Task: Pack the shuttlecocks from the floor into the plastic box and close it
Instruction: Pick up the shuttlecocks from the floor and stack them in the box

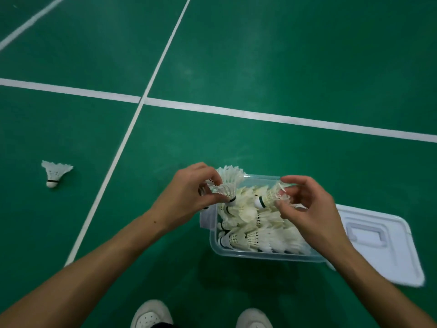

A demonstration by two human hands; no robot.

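Note:
A clear plastic box (264, 254) sits on the green floor, filled with several white shuttlecocks (257, 230). My left hand (189, 192) is over the box's left end, fingers shut on a white shuttlecock (224, 191) with its cork pointing down. My right hand (309, 209) hovers over the box's right part and pinches the feathers of another shuttlecock (268, 197), cork pointing left. One loose shuttlecock (54, 172) lies on the floor far to the left. The box's white lid (380, 242) lies flat on the floor to the right of the box.
White court lines (212, 109) cross the green floor beyond the box. My two white shoes (151, 314) stand at the bottom edge, just in front of the box.

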